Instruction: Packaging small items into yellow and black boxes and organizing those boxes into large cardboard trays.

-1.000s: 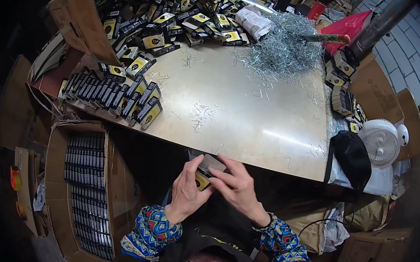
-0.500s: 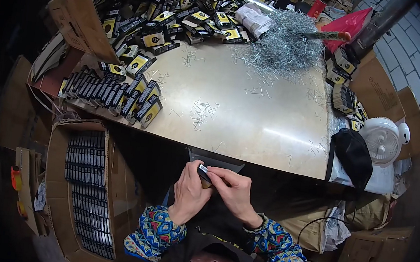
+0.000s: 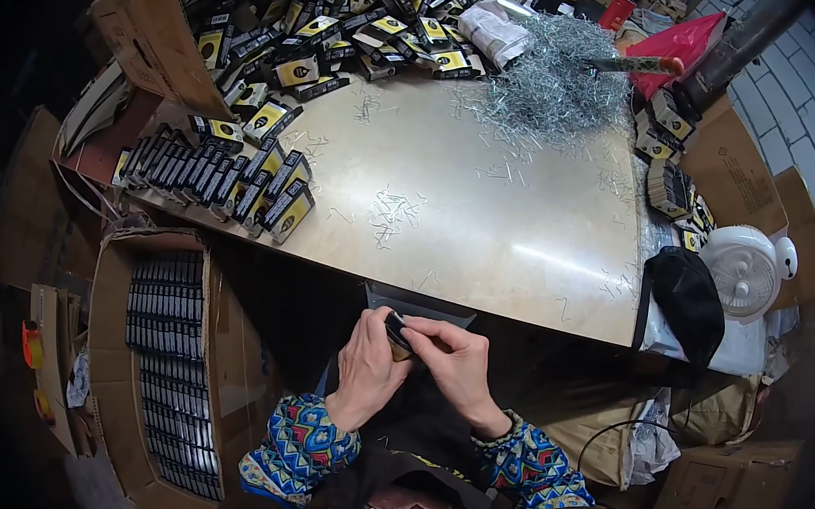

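My left hand (image 3: pixel 365 363) is wrapped round a small black-and-yellow cardboard box (image 3: pixel 397 323), held upright in front of my lap, just off the table's near edge. At the box's top end, the thumb and fingers of my right hand (image 3: pixel 456 363) are pinched together against its edge. Whether anything else sits between those fingertips is hidden. Nearest on the table is a small scatter of bent metal wire pieces (image 3: pixel 394 217). A row of similar boxes (image 3: pixel 203 178) stands at the table's left front.
A heap of such boxes (image 3: pixel 298 70) spills from a tipped carton (image 3: pixel 149 48). Behind lies a pile of metal wire pieces (image 3: pixel 562 89) on the table (image 3: pixel 487 232). An open carton (image 3: pixel 114 345) of packed boxes is at left. A white fan (image 3: pixel 741 274) and black cloth (image 3: pixel 682 303) are right.
The white label patch at the box's top end no longer shows; that end now looks dark. My right fingertips have shifted slightly up against it, while both hands stay nearly in place.
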### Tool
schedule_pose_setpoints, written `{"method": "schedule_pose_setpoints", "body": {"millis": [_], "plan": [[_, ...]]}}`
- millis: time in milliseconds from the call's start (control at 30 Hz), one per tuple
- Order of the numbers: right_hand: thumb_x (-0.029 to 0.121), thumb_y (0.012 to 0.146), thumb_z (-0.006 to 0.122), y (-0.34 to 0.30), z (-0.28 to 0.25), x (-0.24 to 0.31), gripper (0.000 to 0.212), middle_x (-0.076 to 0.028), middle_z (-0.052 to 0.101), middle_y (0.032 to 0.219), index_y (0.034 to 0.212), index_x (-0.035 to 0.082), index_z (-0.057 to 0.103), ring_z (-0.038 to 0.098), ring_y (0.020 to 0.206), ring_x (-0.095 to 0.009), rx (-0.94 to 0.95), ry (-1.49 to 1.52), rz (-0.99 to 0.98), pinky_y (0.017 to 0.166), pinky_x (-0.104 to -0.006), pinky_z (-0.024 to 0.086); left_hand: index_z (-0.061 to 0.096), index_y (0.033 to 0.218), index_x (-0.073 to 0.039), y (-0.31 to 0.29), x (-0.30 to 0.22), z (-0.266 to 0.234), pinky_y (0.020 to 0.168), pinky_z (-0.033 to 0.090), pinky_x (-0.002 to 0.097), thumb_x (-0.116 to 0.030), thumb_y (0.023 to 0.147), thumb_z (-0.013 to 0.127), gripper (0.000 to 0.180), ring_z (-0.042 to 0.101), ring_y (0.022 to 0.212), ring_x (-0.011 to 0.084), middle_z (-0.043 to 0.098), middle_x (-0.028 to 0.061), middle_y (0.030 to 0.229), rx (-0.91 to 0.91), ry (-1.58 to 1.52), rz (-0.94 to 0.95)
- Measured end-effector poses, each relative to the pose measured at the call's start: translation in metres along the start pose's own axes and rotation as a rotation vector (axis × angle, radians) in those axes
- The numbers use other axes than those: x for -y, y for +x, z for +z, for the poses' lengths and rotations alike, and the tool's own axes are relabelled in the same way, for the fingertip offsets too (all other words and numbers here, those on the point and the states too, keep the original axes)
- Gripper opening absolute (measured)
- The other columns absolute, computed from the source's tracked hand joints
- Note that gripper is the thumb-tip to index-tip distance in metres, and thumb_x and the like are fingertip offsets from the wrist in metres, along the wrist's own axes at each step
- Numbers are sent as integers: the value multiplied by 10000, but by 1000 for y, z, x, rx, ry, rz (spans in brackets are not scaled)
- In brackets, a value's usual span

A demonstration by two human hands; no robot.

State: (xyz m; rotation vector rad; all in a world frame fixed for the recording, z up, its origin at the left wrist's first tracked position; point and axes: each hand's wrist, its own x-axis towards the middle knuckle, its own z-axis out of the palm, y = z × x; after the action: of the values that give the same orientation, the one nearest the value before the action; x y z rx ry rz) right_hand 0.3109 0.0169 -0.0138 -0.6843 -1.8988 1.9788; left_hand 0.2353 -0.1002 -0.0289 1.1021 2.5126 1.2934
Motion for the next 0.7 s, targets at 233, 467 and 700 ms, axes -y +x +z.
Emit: {"method": "schedule_pose_setpoints", "body": {"millis": [233,467,700], "plan": [[-66,783,695,-4,13,-3,230,-191,691,1040,1010,-52,659,689,886,-323,-137,-582,-726,745,-319,557,434,1088,-11,6,-5,3,652,487,482,-114,797,705,410,606,836,435,585,232,956,3,-153,-185],[-105,865,587,54,-64,19,324,-175,662,1167,1169,-14,649,670,982,-268,-479,-727,-805,802,-328,530,351,1400,29,41,-7,-8,994,403,435,-158,830,728,709,455,1186,383,506,219,1233,-100,-66,147],[14,911,617,103,-24,8,312,-164,631,1243,1222,26,632,612,1132,-269,-83,-537,-679,888,-322,501,489,1307,18,94,4,-20,873,381,443,-176,911,580,450,509,1004,335,557,161,1029,-253,299,223]]}}
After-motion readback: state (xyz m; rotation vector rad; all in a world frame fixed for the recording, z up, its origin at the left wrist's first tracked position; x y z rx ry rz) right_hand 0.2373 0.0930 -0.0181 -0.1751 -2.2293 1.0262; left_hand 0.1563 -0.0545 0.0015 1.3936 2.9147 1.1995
